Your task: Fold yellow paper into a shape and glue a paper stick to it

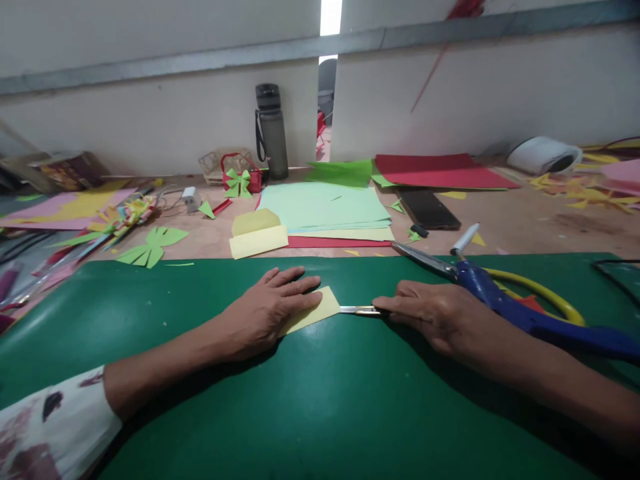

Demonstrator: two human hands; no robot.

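Note:
My left hand (270,308) lies flat with its fingers stretched out on a small folded yellow paper (323,307), pressing it onto the green cutting mat (300,413). My right hand (436,315) is closed round a thin metal blade tool (357,310) whose tip touches the paper's right edge. Large scissors (500,293) with a blue and yellow handle lie on the mat just behind my right hand.
Behind the mat lie a stack of light green, yellow and red sheets (325,210), folded yellow paper (257,233), a black phone (429,209), a marker (465,239), red sheets (440,171), a grey bottle (271,132), green paper bows (153,245) and a tape roll (545,155).

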